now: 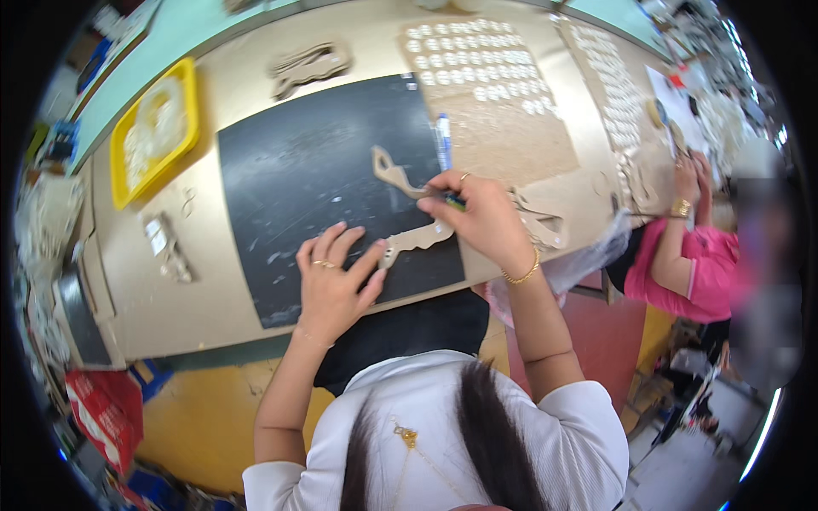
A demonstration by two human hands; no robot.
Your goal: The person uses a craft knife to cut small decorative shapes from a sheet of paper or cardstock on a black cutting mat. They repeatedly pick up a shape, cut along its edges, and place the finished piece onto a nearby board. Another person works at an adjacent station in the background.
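Note:
My left hand [334, 281] lies with its fingers spread on a black mat [298, 187]. Its index finger and thumb touch the left end of a flat beige cut-out piece [417, 242] with a wavy edge. The piece's other end reaches under my right hand [477, 217], which is closed in a pinch. A small dark-and-green object [455, 202] shows between its fingers; its kind is mostly hidden. Just past those fingertips, another beige cut-out piece [392, 173], curved with an opening at one end, lies on the mat or is touched by them; I cannot tell which.
Beyond the mat lie stacked beige pieces [311, 66] and a blue-and-white pen [444, 140]. White round pieces sit in rows on a brown sheet [511, 140]. A yellow tray [191, 119] holds clear bags. At right, a person in pink [686, 271] works at the same table.

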